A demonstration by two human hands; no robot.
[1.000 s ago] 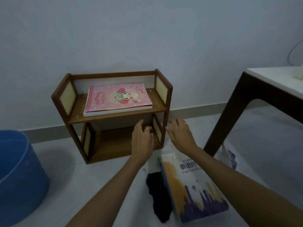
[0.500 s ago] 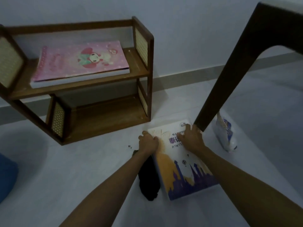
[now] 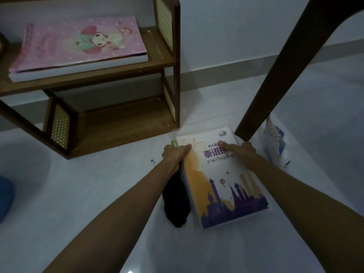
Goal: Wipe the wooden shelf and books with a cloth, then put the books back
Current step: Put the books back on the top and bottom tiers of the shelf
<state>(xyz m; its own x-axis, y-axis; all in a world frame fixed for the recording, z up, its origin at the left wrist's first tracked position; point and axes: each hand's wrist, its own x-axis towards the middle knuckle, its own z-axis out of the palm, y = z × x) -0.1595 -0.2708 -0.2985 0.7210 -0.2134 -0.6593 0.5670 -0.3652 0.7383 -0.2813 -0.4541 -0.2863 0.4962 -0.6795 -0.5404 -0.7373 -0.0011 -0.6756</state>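
Note:
A two-level wooden shelf (image 3: 110, 75) stands against the wall at upper left. A pink cartoon book (image 3: 78, 44) lies flat on its upper board; the lower board is bare. On the floor in front lies a white, orange and purple book (image 3: 220, 184) with Chinese and Thai lettering. My left hand (image 3: 174, 155) grips its left edge near the top, thumb on the cover. My right hand (image 3: 239, 151) presses on the cover's upper right. A black cloth (image 3: 176, 201) lies crumpled on the floor along the book's left side, under my left wrist.
A dark table leg (image 3: 279, 69) slants down to the floor just right of the book. A white and blue plastic bag (image 3: 276, 144) lies behind that leg. A blue tub's edge (image 3: 6, 198) shows at far left. Small dark specks (image 3: 152, 160) lie on the pale floor.
Both hands came away from the shelf's lower level and dropped onto the book on the floor. My view tilted down and closer, and my left thumb now hooks over the cover's edge.

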